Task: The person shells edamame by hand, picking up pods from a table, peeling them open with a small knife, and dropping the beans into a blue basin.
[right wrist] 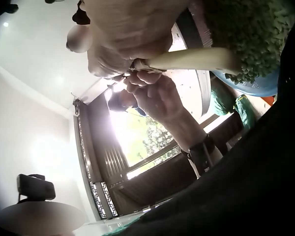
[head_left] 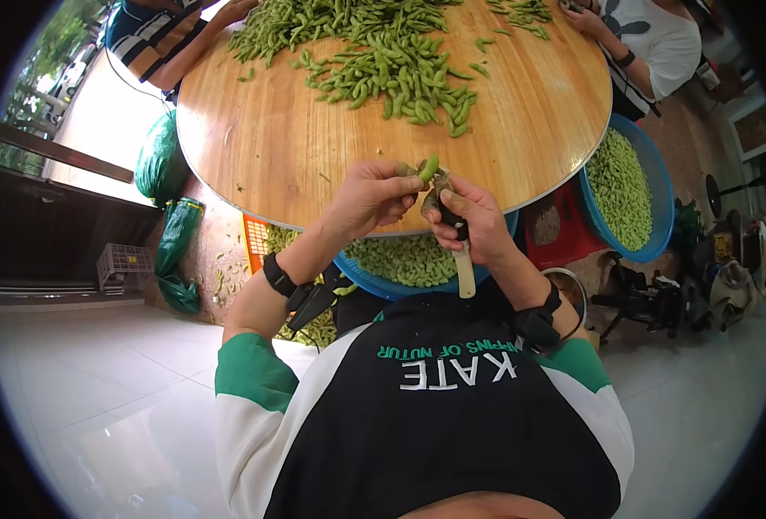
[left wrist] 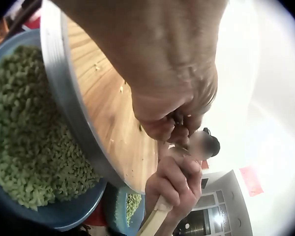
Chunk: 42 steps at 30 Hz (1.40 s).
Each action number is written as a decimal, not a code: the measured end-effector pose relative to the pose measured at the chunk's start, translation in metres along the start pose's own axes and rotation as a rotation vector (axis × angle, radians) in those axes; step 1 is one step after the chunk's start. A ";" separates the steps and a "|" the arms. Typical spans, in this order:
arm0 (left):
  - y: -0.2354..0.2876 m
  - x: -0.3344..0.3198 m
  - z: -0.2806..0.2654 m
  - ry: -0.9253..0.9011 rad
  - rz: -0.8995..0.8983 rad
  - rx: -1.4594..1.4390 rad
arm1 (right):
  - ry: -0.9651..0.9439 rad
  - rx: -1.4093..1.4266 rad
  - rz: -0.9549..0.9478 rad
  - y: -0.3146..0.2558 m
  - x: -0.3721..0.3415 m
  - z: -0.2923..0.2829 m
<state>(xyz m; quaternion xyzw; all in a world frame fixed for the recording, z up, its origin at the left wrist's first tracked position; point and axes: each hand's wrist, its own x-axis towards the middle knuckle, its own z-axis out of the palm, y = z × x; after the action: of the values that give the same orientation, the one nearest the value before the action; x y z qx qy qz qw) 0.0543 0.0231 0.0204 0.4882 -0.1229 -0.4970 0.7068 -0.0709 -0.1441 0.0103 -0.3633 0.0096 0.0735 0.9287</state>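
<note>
In the head view, the left hand (head_left: 381, 195) pinches a green pod (head_left: 429, 168) between thumb and finger, over the near edge of the round wooden table (head_left: 296, 164). Close beside it, the right hand (head_left: 469, 216) grips a tool with a pale handle (head_left: 465, 273), which points down toward the body; its working end is hidden. Both hands' fingertips meet at the pod. The right wrist view shows the same pale handle (right wrist: 191, 60) sticking out of the right hand (right wrist: 132, 39).
A pile of pods (head_left: 391, 73) covers the far part of the table. Below the hands, a blue basin (head_left: 374, 284) holds shelled beans; another blue basin (head_left: 660, 203) stands at the right. An orange basket (head_left: 255, 242) is at the left. Two people sit across the table.
</note>
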 end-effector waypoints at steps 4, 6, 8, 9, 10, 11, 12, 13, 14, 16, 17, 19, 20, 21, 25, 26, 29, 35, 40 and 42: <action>-0.005 -0.005 0.002 0.035 0.070 0.014 | -0.025 0.009 0.014 0.001 -0.002 0.004; -0.007 -0.008 0.004 0.065 0.129 0.090 | -0.001 -0.010 0.013 0.001 -0.003 0.009; -0.008 -0.010 0.006 0.094 0.192 0.168 | 0.052 -0.002 0.014 0.003 -0.003 0.015; -0.008 -0.011 0.007 0.104 0.282 0.303 | 0.107 0.007 0.015 0.004 -0.002 0.017; -0.009 -0.012 0.007 0.113 0.371 0.438 | 0.105 0.005 0.016 0.004 -0.002 0.017; -0.009 -0.012 0.006 0.115 0.373 0.437 | 0.094 0.048 0.026 0.003 -0.001 0.016; -0.008 -0.010 0.004 0.067 0.260 0.235 | 0.084 0.091 0.036 0.003 -0.001 0.015; -0.007 -0.010 0.003 0.019 0.147 0.035 | 0.083 0.090 0.037 0.002 -0.002 0.015; -0.006 -0.009 0.003 0.020 0.150 0.034 | 0.027 0.136 0.051 0.001 -0.003 0.014; -0.004 -0.011 0.009 -0.118 -0.004 -0.282 | -0.029 0.184 0.072 0.000 -0.004 0.011; -0.007 -0.010 0.008 -0.117 -0.003 -0.283 | -0.083 0.228 0.088 0.002 -0.004 0.006; -0.011 -0.005 0.005 -0.200 -0.027 -0.379 | -0.136 0.270 0.100 0.000 -0.002 0.004; -0.011 -0.001 0.003 -0.202 -0.030 -0.380 | -0.070 0.319 0.093 -0.001 -0.002 0.005; -0.007 0.002 0.003 -0.099 0.030 -0.050 | -0.003 0.369 0.087 -0.001 -0.002 0.006; -0.001 -0.008 0.016 0.139 0.928 1.370 | 0.075 0.377 0.109 0.004 -0.002 0.004; -0.003 -0.012 0.020 0.141 0.923 1.368 | 0.068 0.388 0.119 0.004 -0.002 0.006; -0.005 -0.015 0.022 0.238 0.967 1.580 | 0.054 0.409 0.129 0.006 -0.002 0.007; -0.002 -0.007 0.022 0.148 0.404 0.869 | 0.070 0.299 0.050 0.008 -0.005 0.005; -0.001 -0.009 0.031 0.142 -0.082 0.138 | 0.144 0.137 0.007 0.006 -0.009 0.003; -0.007 -0.007 0.031 0.161 -0.008 0.306 | 0.246 -0.240 -0.088 0.009 -0.010 -0.001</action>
<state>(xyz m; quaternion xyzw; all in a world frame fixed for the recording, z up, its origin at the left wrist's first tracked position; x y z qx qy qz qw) 0.0262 0.0109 0.0318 0.6288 -0.1382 -0.4346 0.6298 -0.0823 -0.1396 0.0036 -0.4777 0.0986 -0.0114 0.8729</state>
